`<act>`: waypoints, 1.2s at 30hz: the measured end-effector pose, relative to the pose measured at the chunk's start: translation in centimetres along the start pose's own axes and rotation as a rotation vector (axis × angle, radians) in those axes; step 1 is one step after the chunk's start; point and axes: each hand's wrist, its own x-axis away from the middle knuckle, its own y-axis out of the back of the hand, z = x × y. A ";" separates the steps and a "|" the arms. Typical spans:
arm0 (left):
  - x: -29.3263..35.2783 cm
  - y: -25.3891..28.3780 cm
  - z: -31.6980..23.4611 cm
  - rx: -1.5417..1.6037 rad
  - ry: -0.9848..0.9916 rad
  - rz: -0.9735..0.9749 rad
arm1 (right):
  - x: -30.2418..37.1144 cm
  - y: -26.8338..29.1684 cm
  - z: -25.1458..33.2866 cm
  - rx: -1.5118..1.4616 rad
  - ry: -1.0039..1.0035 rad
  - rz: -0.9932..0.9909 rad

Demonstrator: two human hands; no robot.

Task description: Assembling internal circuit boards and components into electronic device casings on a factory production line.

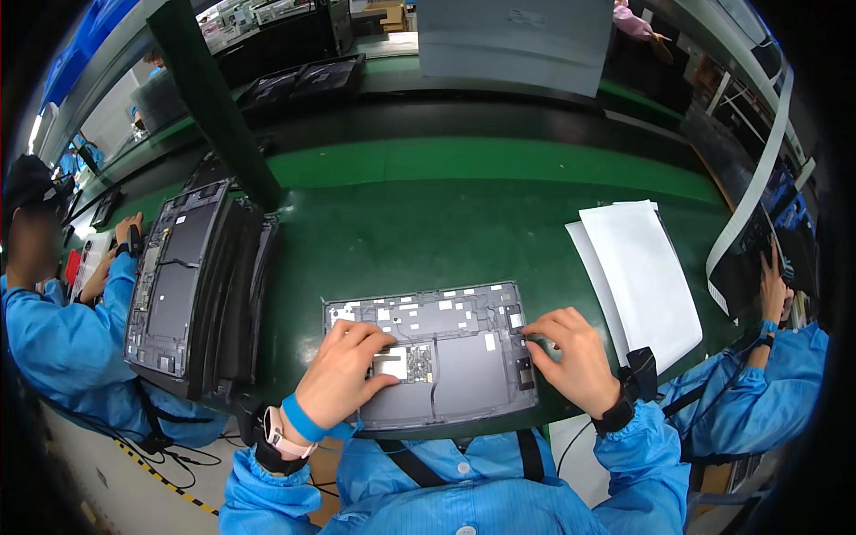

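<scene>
A flat grey device housing (477,374) lies on the green bench in front of me, with small components, white labels and thin cables inside. Set in its left middle part is a green circuit board (419,364) with a silvery section. My left hand (337,373) reaches over the housing's left side, thumb and forefinger bent around the left end of that board at its lower and upper edges. At the housing's right edge is my right hand (575,357), fingers curled, with thumb and forefinger tips close together. Whatever lies between those tips is too small to make out.
Upright on the left stands a stack of similar housings (174,285). White sheets (637,276) lie on the right. A dark green post (214,102) rises behind the stack, and a grey panel (515,45) stands at the back. Co-workers in blue sit on both sides.
</scene>
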 end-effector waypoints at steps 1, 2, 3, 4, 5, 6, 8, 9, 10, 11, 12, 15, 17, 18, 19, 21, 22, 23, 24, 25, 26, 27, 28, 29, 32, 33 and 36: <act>-0.1 -0.1 -0.1 -0.027 0.014 0.064 | -0.1 0.0 0.1 -0.003 -0.009 0.011; -0.3 -0.1 -0.3 -0.054 0.028 0.128 | -0.2 0.1 0.1 -0.005 -0.011 0.010; -0.4 -0.1 -0.2 -0.092 0.013 0.160 | -0.2 0.1 -0.1 0.008 -0.020 0.024; -0.6 -0.1 -0.1 -0.089 0.008 0.166 | -0.1 0.1 -0.2 0.021 -0.029 0.039; -0.7 -0.1 -0.1 -0.108 0.029 0.185 | -0.1 0.1 -0.4 0.023 -0.038 0.037; -0.9 0.0 -0.1 -0.128 0.050 0.202 | 0.0 0.1 -0.5 0.010 -0.082 0.082; -1.4 0.1 -0.1 -0.137 0.045 0.230 | 0.1 0.4 -0.7 -0.001 -0.134 0.126; -1.4 0.1 0.1 -0.132 0.063 0.229 | 0.1 0.5 -0.8 -0.047 -0.113 0.157; -1.5 0.0 0.2 -0.126 0.081 0.228 | 0.1 0.6 -0.9 -0.092 -0.093 0.188; -1.6 0.1 0.3 -0.126 0.080 0.232 | 0.0 0.8 -0.9 -0.094 -0.096 0.188; -1.7 0.3 0.3 -0.096 0.101 0.255 | 0.0 1.1 -1.0 -0.076 -0.027 0.212; -1.9 0.6 0.2 -0.082 0.099 0.292 | 0.0 1.3 -1.2 -0.061 0.054 0.267; -2.0 0.6 0.1 -0.098 0.077 0.305 | 0.0 1.4 -1.3 -0.064 0.067 0.298; -2.1 0.6 0.1 -0.092 0.074 0.309 | -0.1 1.3 -1.4 -0.057 0.080 0.322; -2.1 0.6 0.1 -0.085 0.072 0.313 | -0.2 1.2 -1.4 -0.050 0.092 0.348; -2.2 0.5 0.4 -0.097 0.045 0.324 | -0.7 1.0 -1.6 -0.035 0.120 0.353; -2.3 0.5 0.6 -0.110 0.016 0.334 | -1.0 0.8 -1.7 -0.019 0.150 0.358; -2.3 0.3 0.9 -0.107 0.019 0.336 | -1.2 0.5 -1.7 -0.020 0.150 0.362; -2.4 0.4 0.7 -0.113 0.006 0.330 | -1.3 0.5 -1.7 -0.051 0.153 0.335; -2.3 0.4 0.6 -0.118 -0.006 0.324 | -1.3 0.4 -1.6 -0.083 0.156 0.309; -2.3 0.4 0.4 -0.124 -0.004 0.322 | -1.4 0.4 -1.4 -0.138 0.156 0.275; -2.4 0.2 0.5 -0.107 -0.008 0.301 | -1.6 -0.1 -1.6 -0.190 0.162 0.248; -2.6 0.1 0.6 -0.090 -0.011 0.281 | -1.9 -0.7 -1.8 -0.243 0.168 0.220; -2.6 0.1 0.5 -0.091 -0.009 0.281 | -2.2 -1.1 -1.7 -0.244 0.169 0.221; -2.7 0.0 0.4 -0.127 -0.041 0.273 | -2.9 -2.3 -1.1 -0.349 0.073 0.183; -2.7 -0.1 0.3 -0.118 -0.043 0.278 | -2.9 -2.7 -1.1 -0.361 0.062 0.137; -2.5 -0.3 0.0 -0.142 -0.053 0.266 | -3.6 -3.1 -0.4 -0.368 0.052 0.084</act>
